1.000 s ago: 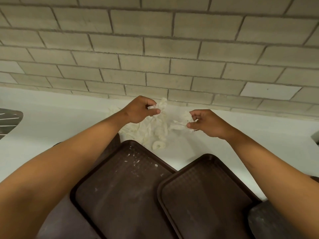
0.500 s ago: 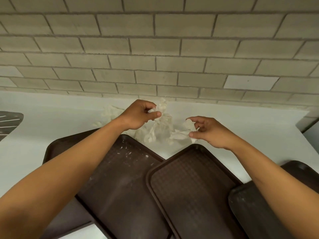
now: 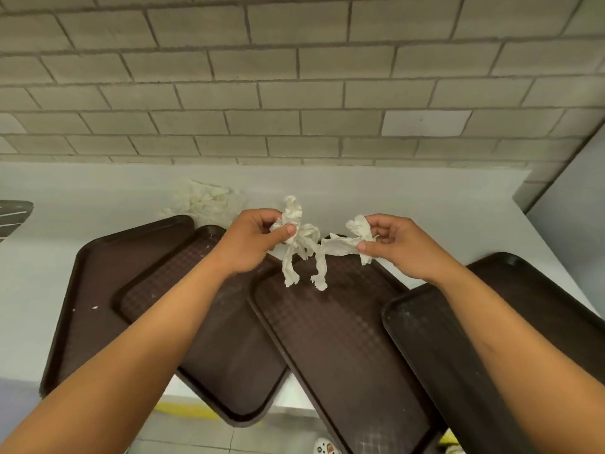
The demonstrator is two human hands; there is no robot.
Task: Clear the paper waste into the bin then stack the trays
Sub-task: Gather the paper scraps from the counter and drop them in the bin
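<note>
Two hands are busy in the one head view, each clamped on white crumpled paper held up over the dark brown plastic trays. The left hand (image 3: pixel 252 239) pinches a twisted wad of white paper (image 3: pixel 296 237) between thumb and curled fingers, with strips dangling below; the right hand (image 3: pixel 397 245) pinches a second scrap of white crumpled paper (image 3: pixel 343 244), and the two pieces hang just beside each other, though whether they touch is hard to tell. More paper waste, a loose heap of white crumpled paper (image 3: pixel 206 203), lies on the pale grey counter (image 3: pixel 409 198) near the grey brick wall (image 3: pixel 294 77), behind the trays. Four trays show: a far-left tray (image 3: pixel 95 290), a textured tray (image 3: pixel 209 339) overlapping it, a middle tray (image 3: pixel 343 339) lying over that one's edge, and a right-hand tray (image 3: pixel 474 355) partly under the right forearm. They lie askew, overlapping but not squared into a stack, and a few pale crumbs dot the left ones. No bin is in view. By my reckoning the task is in its early part: the paper in hand has yet to reach the bin, the heap remains to be gathered, and stacking is not yet begun.
</note>
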